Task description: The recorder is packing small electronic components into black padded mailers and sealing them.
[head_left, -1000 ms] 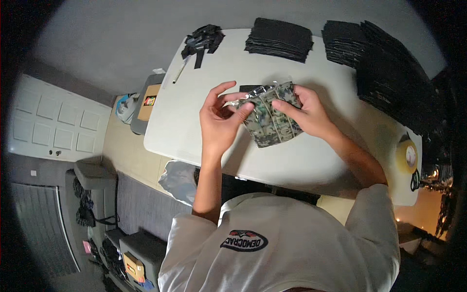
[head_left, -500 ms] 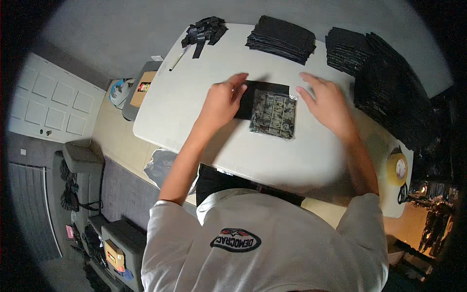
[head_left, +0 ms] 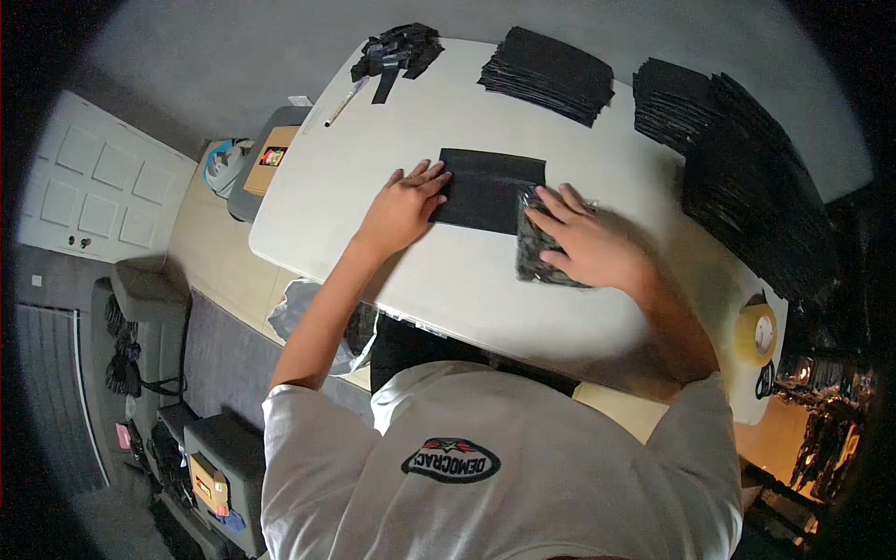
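Note:
A flat black rectangular sheet (head_left: 485, 191) lies on the white table (head_left: 355, 196). My left hand (head_left: 399, 210) rests with its fingers outstretched on the sheet's left edge. Under my right hand (head_left: 593, 243) is a clear-wrapped, camouflage-patterned flat packet (head_left: 534, 254). The right fingers are spread over the packet, which overlaps the sheet's lower right corner. My palm hides much of the packet.
Stacks of black sheets stand at the back middle (head_left: 546, 75) and back right (head_left: 677, 103). A bundle of black strips (head_left: 397, 54) and a marker (head_left: 346, 102) lie far left. A yellow tape roll (head_left: 756, 334) and black-handled scissors (head_left: 765, 381) sit near the right edge.
My right hand has come down onto the packet, which has shifted right and uncovered more of the black sheet. My left hand has lowered onto the sheet's left edge.

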Demonstrator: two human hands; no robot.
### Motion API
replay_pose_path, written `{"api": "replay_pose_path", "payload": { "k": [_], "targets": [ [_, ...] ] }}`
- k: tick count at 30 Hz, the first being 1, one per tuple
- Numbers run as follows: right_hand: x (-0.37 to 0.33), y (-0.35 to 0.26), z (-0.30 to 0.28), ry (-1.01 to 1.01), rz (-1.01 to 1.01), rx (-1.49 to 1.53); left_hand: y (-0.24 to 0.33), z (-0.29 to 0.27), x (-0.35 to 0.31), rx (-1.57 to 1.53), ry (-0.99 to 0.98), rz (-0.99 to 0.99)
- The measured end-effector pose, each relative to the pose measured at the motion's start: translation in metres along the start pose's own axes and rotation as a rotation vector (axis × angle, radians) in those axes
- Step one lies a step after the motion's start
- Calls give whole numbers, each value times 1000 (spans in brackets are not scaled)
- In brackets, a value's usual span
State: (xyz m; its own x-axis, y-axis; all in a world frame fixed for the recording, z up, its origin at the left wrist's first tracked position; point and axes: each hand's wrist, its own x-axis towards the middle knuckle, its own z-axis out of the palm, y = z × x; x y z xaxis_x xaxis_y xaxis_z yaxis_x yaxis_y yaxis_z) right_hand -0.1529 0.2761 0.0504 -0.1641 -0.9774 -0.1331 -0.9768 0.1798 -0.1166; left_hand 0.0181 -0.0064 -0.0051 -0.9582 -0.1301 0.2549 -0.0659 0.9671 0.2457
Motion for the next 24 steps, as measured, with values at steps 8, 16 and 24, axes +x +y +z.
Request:
{"api": "replay_pose_path", "payload": {
  "k": [8, 16, 24],
  "targets": [
    [1, -5, 28, 109, -93, 133, -40, -31, -27, 118, -48, -116],
    [0, -8, 42, 212, -4, -12, -26, -36, -19, -147, -15, -91],
    [3, -7, 47, 229, 8, 102, 3, -16, 25, 15, -74, 11]
  ]
}}
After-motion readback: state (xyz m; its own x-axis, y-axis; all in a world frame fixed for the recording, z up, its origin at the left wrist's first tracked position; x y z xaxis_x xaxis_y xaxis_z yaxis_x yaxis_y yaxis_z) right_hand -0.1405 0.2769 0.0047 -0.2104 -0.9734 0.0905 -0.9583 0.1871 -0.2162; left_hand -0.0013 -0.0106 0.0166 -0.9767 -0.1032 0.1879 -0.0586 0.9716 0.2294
